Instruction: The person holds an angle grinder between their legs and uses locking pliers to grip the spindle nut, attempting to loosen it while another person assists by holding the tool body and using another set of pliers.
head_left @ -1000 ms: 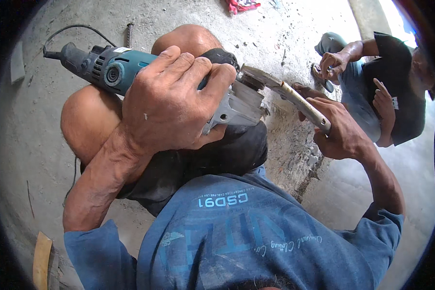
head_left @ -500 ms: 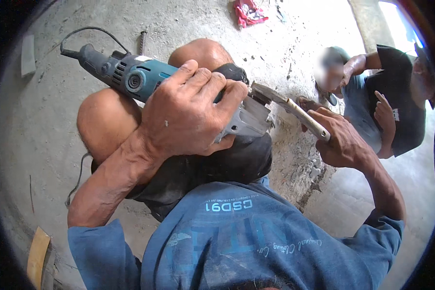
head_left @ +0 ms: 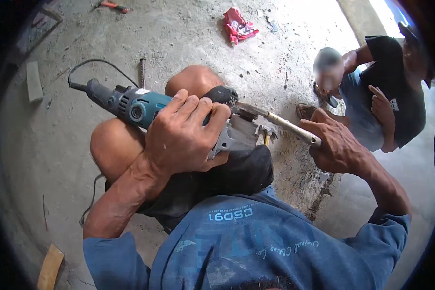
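Grasping a teal angle grinder point(head_left: 152, 102), the left hand point(head_left: 183, 137) wraps its front body, while the right hand point(head_left: 336, 145) clasps a pale-handled metal tool point(head_left: 295, 131) whose flat end lies at the grinder's head; whether they touch cannot be told. Dusty concrete floor point(head_left: 106, 43) spreads all around. A co-worker point(head_left: 391, 77) in a black shirt is low down at the far right, a sandalled foot just beyond the right hand. Bent knees point(head_left: 116, 140) stand directly under and beside the grinder. Red cloth point(head_left: 238, 29) lies far off, a curved board point(head_left: 50, 267) at the near left, a grey strip point(head_left: 34, 82) farther left, a ribbed rod point(head_left: 142, 72) beyond the grinder, and a yellow-handled hammer point(head_left: 267, 137), partly hidden, past the shorts. Left forearm rises from the near left, hand back upward, fingers draped over; right forearm slants inward from the near right, fingers curled around the handle's end.
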`<state>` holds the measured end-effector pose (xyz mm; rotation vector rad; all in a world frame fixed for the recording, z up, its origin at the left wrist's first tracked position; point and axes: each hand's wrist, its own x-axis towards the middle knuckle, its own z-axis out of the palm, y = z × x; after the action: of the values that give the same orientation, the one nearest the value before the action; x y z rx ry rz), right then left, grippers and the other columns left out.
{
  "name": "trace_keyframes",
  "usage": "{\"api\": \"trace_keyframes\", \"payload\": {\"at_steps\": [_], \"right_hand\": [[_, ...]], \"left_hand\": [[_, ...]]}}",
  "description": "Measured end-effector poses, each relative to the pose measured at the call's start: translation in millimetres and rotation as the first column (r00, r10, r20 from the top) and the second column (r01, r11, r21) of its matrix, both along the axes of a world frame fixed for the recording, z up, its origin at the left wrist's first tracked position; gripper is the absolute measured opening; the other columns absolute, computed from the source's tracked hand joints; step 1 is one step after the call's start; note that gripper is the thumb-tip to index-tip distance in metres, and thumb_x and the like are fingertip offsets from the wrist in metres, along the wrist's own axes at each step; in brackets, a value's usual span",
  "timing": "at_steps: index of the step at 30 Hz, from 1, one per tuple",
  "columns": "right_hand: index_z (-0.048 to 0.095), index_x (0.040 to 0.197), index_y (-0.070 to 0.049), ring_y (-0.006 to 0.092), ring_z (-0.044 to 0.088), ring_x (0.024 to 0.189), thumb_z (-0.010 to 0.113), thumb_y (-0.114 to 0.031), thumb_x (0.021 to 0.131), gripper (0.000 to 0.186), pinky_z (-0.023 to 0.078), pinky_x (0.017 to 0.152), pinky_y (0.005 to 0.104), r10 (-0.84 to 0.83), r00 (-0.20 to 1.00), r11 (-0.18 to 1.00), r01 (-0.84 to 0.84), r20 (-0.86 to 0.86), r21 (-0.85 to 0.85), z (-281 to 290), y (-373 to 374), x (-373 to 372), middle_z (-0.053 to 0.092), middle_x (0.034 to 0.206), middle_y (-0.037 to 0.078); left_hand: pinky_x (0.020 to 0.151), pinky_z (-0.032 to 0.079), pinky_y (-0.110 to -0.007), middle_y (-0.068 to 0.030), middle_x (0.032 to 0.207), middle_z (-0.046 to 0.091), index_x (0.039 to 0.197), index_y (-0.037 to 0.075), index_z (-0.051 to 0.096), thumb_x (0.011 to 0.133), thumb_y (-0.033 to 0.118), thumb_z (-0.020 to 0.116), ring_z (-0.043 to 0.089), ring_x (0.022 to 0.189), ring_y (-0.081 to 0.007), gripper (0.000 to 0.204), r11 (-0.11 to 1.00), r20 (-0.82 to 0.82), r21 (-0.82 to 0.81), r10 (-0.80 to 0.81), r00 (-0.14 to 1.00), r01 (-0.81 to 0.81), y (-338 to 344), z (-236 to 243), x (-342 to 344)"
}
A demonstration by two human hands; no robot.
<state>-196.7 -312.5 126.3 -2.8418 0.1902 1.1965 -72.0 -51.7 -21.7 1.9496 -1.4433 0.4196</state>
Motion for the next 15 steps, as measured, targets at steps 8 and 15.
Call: {"api": "trace_keyframes", "payload": {"at_steps": [8,15], "right_hand": [[0.063,0.103,0.001,0.0434,0.06,0.08,0.061,-0.005,0.072,0.031,0.047,0.082,0.0532,-0.063,0.974,0.981,0.02,0.22,0.191,-12.3,-8.0,-18.1,0.061,0.082,0.022],[0.068,0.101,0.0,0.0334,0.061,0.078,0.069,-0.014,0.084,0.022,0.048,0.076,0.0475,-0.122,0.965,0.986,0.091,0.231,0.139,-13.0,-1.2,-17.6,0.063,0.08,0.017]], "left_hand": [[0.083,0.052,-0.044,-0.0114,0.085,0.062,0.099,0.003,0.066,0.058,0.044,0.082,0.065,0.08,-0.0279,0.061,1.0,-0.003,0.016,-0.023,1.0,0.023,-1.4,-3.2,2.0],[0.083,0.052,-0.044,-0.0125,0.084,0.062,0.1,0.001,0.066,0.057,0.043,0.083,0.066,0.08,-0.0287,0.062,1.0,0.017,0.028,-0.003,1.0,0.003,-2.3,-3.8,0.9]]}}
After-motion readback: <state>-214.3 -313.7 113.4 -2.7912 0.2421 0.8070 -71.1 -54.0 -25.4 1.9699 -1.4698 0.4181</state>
